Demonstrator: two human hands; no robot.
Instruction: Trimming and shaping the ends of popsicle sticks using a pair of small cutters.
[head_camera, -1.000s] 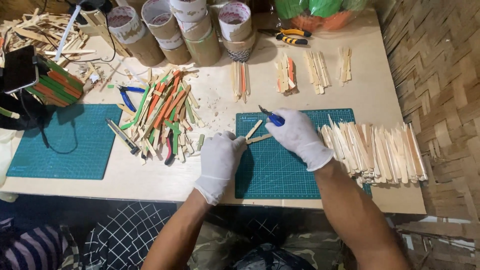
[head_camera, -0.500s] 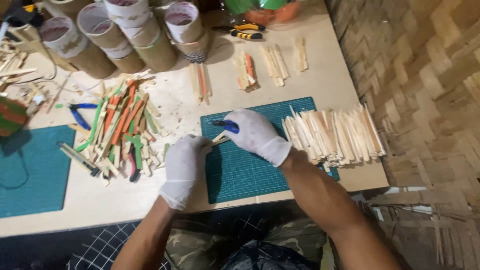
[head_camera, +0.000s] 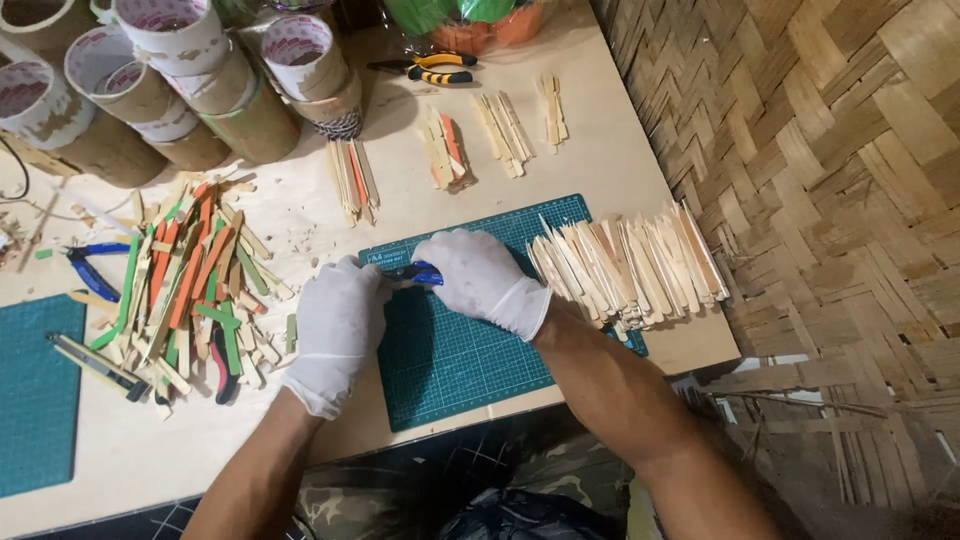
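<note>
On the green cutting mat (head_camera: 470, 350), the gloved right hand (head_camera: 478, 277) is clamped on a blue-handled knife (head_camera: 418, 274); the left hand (head_camera: 335, 325), fingers curled, presses beside it near sharpened wooden sticks (head_camera: 625, 265).

Cardboard tubes (head_camera: 190, 90) stand behind scattered coloured sticks (head_camera: 190, 280) (blue pliers (head_camera: 90, 268) beside them).

A pale wooden table (head_camera: 620, 170) fills the view from nine o'clock to the centre. At three o'clock a wall (head_camera: 830, 150) of woven bamboo strips rises just beside its edge. Down at five o'clock lies more bamboo matting (head_camera: 850, 420). Warm indoor light falls evenly.
</note>
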